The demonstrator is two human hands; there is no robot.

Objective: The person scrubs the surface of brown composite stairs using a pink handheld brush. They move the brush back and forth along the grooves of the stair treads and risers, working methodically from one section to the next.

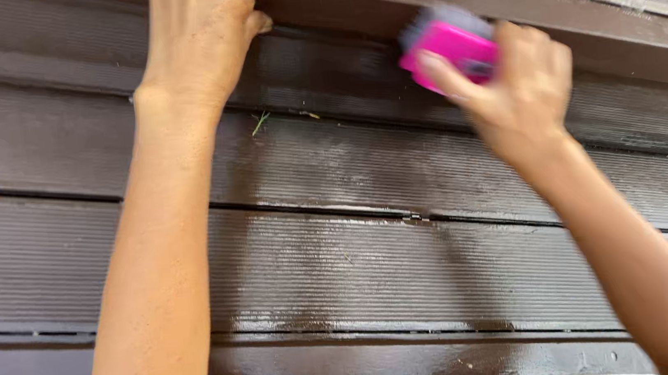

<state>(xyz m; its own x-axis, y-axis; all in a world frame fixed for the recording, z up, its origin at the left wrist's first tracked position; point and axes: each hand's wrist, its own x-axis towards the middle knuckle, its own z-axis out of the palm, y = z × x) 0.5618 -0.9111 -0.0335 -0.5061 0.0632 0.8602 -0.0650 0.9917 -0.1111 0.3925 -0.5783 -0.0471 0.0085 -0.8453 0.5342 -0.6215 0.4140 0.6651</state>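
Pink brush (452, 51) sat clamped in the right hand (518, 89) while left hand (198, 36) fingers curled over the far brown plank (331, 2).

Right hand (518, 85) holds pink brush (452, 49) (blurred) on wet boards (375, 266).

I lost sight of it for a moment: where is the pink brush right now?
In the head view, the pink brush is upper right of centre, gripped in the right hand and pressed against the wet brown boards just under the top rail.
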